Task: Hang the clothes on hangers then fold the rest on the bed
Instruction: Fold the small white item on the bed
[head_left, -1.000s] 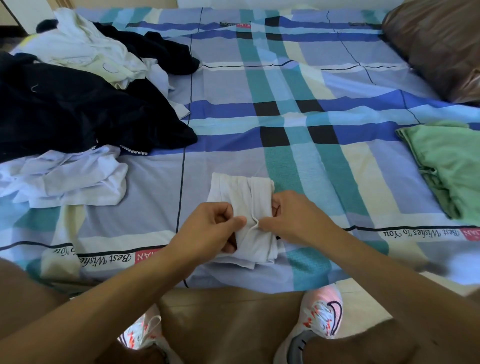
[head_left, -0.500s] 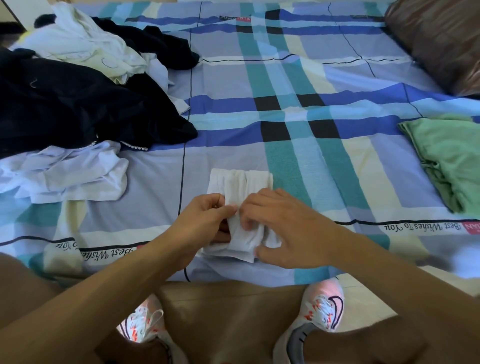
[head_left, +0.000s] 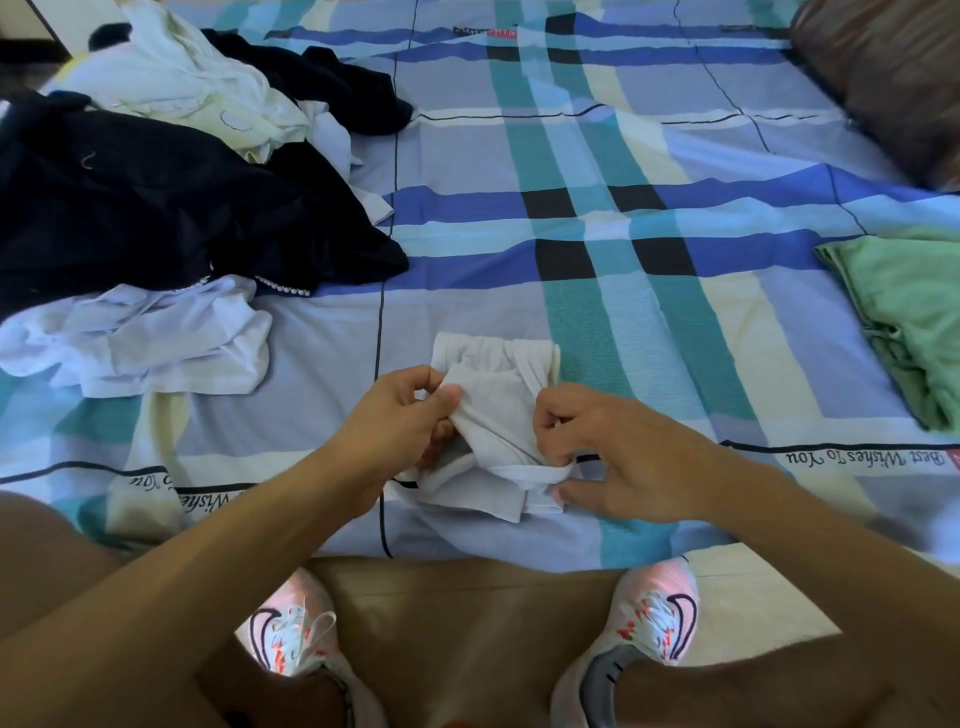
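A small white garment (head_left: 496, 415), partly folded, lies near the front edge of the plaid bed (head_left: 597, 156). My left hand (head_left: 397, 421) pinches its left side between thumb and fingers, with a fold lifted off the sheet. My right hand (head_left: 613, 457) grips its right lower edge, fingers curled over the cloth and thumb under a rolled hem. A folded green garment (head_left: 904, 317) rests at the right edge of the bed.
A pile of dark clothes (head_left: 156, 218) covers the left of the bed, with cream and white clothes (head_left: 197, 88) behind it and a crumpled white shirt (head_left: 140, 343) in front. A brown pillow (head_left: 893, 78) sits at the back right. My shoes (head_left: 654, 623) stand on the floor below.
My right hand has slid from on top of the white garment to its right lower edge. My left hand has raised a fold of the cloth, which now looks bunched up.
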